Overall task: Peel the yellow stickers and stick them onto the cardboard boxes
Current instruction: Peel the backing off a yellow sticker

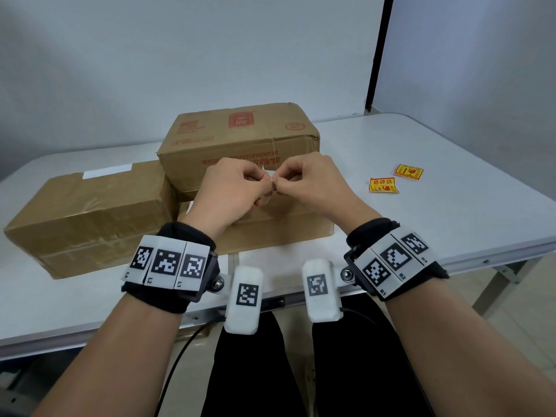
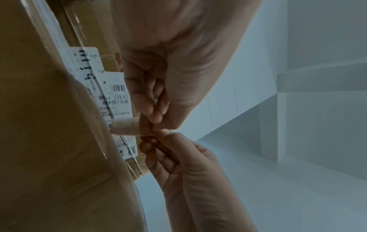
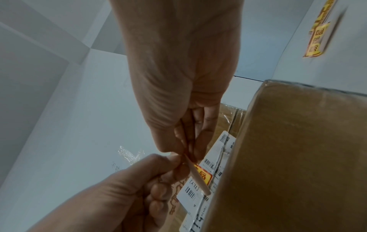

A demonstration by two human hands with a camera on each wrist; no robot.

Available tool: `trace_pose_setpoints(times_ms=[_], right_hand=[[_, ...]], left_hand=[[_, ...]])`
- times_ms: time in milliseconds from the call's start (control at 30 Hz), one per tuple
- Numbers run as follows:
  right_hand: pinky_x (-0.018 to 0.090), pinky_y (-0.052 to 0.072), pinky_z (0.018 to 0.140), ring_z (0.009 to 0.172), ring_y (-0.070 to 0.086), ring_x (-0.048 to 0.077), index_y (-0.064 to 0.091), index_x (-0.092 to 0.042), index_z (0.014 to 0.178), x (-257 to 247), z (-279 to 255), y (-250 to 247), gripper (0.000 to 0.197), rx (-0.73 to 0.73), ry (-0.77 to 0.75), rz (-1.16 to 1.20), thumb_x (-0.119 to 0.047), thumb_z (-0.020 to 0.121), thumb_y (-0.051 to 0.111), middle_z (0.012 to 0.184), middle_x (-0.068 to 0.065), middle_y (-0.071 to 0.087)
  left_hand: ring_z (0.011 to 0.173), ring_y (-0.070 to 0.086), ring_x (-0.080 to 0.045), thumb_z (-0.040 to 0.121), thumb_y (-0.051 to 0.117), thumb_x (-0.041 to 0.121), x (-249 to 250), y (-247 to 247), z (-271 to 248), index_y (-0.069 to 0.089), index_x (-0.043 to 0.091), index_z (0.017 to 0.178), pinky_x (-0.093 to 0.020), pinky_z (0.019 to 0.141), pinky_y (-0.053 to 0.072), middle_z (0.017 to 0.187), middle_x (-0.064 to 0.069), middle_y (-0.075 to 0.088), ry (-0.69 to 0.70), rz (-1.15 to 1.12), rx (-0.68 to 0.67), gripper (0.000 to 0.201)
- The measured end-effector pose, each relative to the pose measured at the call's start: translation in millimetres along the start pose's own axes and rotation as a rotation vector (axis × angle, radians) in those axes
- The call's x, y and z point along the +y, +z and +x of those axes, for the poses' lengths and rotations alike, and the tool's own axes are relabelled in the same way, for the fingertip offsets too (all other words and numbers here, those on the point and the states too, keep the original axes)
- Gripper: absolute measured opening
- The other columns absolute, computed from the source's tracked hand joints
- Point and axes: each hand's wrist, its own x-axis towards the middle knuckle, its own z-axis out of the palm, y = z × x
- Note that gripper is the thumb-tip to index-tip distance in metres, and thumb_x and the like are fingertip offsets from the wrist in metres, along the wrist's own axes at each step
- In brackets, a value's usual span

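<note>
Above the low front cardboard box (image 1: 288, 230), my left hand (image 1: 266, 181) and right hand (image 1: 280, 182) meet fingertip to fingertip. Together they pinch one yellow sticker (image 1: 272, 179), mostly hidden from the head camera. In the left wrist view the sticker (image 2: 124, 126) curls out from between the left hand (image 2: 152, 125) and the right hand (image 2: 157, 138). The right wrist view shows the sticker (image 3: 198, 174) edge-on, a strip of its yellow face visible, between the right hand (image 3: 184, 150) and the left hand (image 3: 174, 163). A larger box (image 1: 240, 136) stands behind and another box (image 1: 87, 215) to the left.
Two more yellow stickers (image 1: 383, 185) (image 1: 408, 172) lie on the white table (image 1: 451, 206) to the right of the boxes. The front box carries a white shipping label (image 2: 115, 97). A black pole (image 1: 377, 55) stands at the table's far right corner.
</note>
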Motion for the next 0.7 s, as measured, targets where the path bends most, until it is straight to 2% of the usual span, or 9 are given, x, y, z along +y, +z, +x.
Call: trace_pose_setpoints(times_ms=[67, 167, 233, 300, 400, 500, 567, 600, 700], right_hand=[[0.024, 0.054, 0.073, 0.066, 0.061, 0.001, 0.077, -0.011, 0.079, 1, 0, 0, 0.011, 0.000, 0.001, 0.008, -0.016, 0.079, 0.066, 0.072, -0.006, 0.071], [0.027, 0.055, 0.076, 0.072, 0.066, 0.007, 0.077, -0.011, 0.078, 2, 1, 2, 0.011, 0.011, 0.012, 0.029, -0.015, 0.079, 0.067, 0.074, -0.003, 0.073], [0.030, 0.056, 0.076, 0.071, 0.067, 0.008, 0.077, -0.011, 0.077, 5, 2, 2, 0.012, 0.020, 0.029, 0.058, -0.015, 0.080, 0.066, 0.072, -0.002, 0.073], [0.031, 0.056, 0.076, 0.064, 0.064, 0.005, 0.077, -0.011, 0.076, 7, 2, 1, 0.012, 0.006, 0.063, 0.142, -0.015, 0.081, 0.067, 0.070, 0.001, 0.073], [0.032, 0.056, 0.076, 0.064, 0.063, 0.006, 0.078, -0.011, 0.078, 10, 3, -3, 0.012, -0.058, 0.097, 0.240, -0.020, 0.082, 0.071, 0.075, 0.005, 0.075], [0.036, 0.057, 0.079, 0.069, 0.067, 0.012, 0.078, -0.014, 0.076, 11, 4, -4, 0.011, -0.085, 0.088, 0.222, -0.020, 0.083, 0.071, 0.076, 0.008, 0.075], [0.040, 0.058, 0.080, 0.071, 0.068, 0.015, 0.077, -0.013, 0.074, 11, 4, -3, 0.012, -0.084, 0.086, 0.205, -0.017, 0.082, 0.070, 0.075, 0.009, 0.075], [0.042, 0.059, 0.080, 0.071, 0.068, 0.015, 0.076, -0.013, 0.073, 10, 5, -2, 0.012, -0.077, 0.085, 0.196, -0.016, 0.082, 0.069, 0.075, 0.009, 0.075], [0.044, 0.057, 0.081, 0.073, 0.069, 0.017, 0.075, -0.009, 0.073, 9, 5, 0, 0.011, -0.032, 0.076, 0.159, -0.015, 0.079, 0.067, 0.073, 0.006, 0.074]], left_hand=[[0.058, 0.062, -0.022, 0.079, 0.069, 0.021, -2, 1, 1, 0.074, 0.021, 0.073, -0.052, 0.068, 0.059, 0.068, -0.005, 0.074, -0.013, -0.022, 0.009, 0.008], [0.058, 0.061, -0.018, 0.079, 0.071, 0.022, -6, 2, 3, 0.074, 0.022, 0.074, -0.049, 0.069, 0.059, 0.068, -0.004, 0.074, -0.018, -0.045, 0.017, 0.006], [0.056, 0.060, -0.013, 0.080, 0.072, 0.023, -9, 2, 6, 0.074, 0.022, 0.075, -0.043, 0.066, 0.059, 0.069, -0.004, 0.074, -0.025, -0.075, 0.017, 0.006], [0.053, 0.059, -0.005, 0.082, 0.072, 0.022, -11, 1, 8, 0.075, 0.022, 0.076, -0.033, 0.060, 0.055, 0.071, -0.003, 0.075, -0.024, -0.117, -0.004, 0.006], [0.054, 0.059, -0.003, 0.083, 0.071, 0.021, -12, 0, 10, 0.075, 0.020, 0.079, -0.024, 0.062, 0.050, 0.072, -0.001, 0.075, -0.023, -0.118, -0.044, 0.005], [0.055, 0.061, -0.004, 0.084, 0.071, 0.020, -12, -1, 11, 0.075, 0.019, 0.080, -0.025, 0.062, 0.054, 0.073, -0.002, 0.075, -0.016, -0.066, -0.054, 0.006], [0.056, 0.062, -0.006, 0.084, 0.070, 0.020, -10, -2, 11, 0.075, 0.020, 0.079, -0.031, 0.065, 0.058, 0.072, -0.003, 0.075, 0.000, -0.033, -0.050, 0.008], [0.056, 0.063, -0.009, 0.084, 0.070, 0.020, -9, -1, 10, 0.075, 0.020, 0.077, -0.036, 0.067, 0.060, 0.071, -0.002, 0.075, 0.008, -0.015, -0.043, 0.009], [0.065, 0.069, -0.029, 0.081, 0.069, 0.019, -4, 1, 7, 0.075, 0.020, 0.072, -0.048, 0.070, 0.060, 0.066, -0.001, 0.074, 0.017, 0.028, -0.001, 0.010]])
